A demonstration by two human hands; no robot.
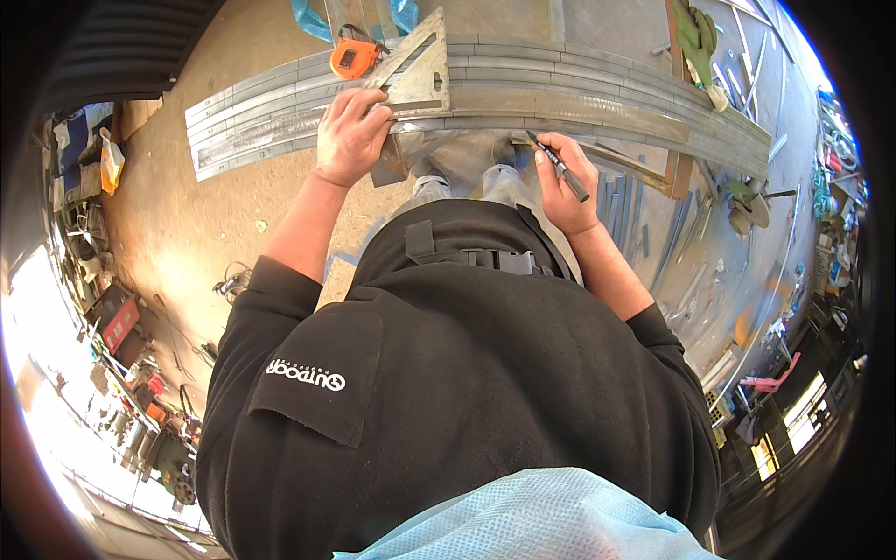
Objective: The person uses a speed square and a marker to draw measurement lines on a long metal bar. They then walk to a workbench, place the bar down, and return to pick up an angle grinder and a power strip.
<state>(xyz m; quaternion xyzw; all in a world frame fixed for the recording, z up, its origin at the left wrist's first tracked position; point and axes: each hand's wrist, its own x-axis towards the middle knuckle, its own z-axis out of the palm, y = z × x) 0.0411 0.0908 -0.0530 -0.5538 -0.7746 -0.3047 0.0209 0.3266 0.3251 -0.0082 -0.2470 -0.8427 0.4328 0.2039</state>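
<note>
Several long grey metal bars (597, 105) lie side by side across the work spot in front of me. On them rests a flat metal triangle square (427, 77) with a slot in it. My left hand (353, 135) grips the square's lower left corner, its fingers curled over the edge. In my right hand (571, 182) is a dark marker pen (564, 170), held between thumb and fingers. Its tip points up and left at the near edge of the bars. An orange tape measure (353, 58) lies on the bars, left of the square.
A green work glove (695, 42) lies over the bars at the far right. Beneath the bars on the right is a rusty brown metal support (679, 175). Loose metal strips (623, 210) are scattered on the right-hand floor. Tools and clutter line the left side.
</note>
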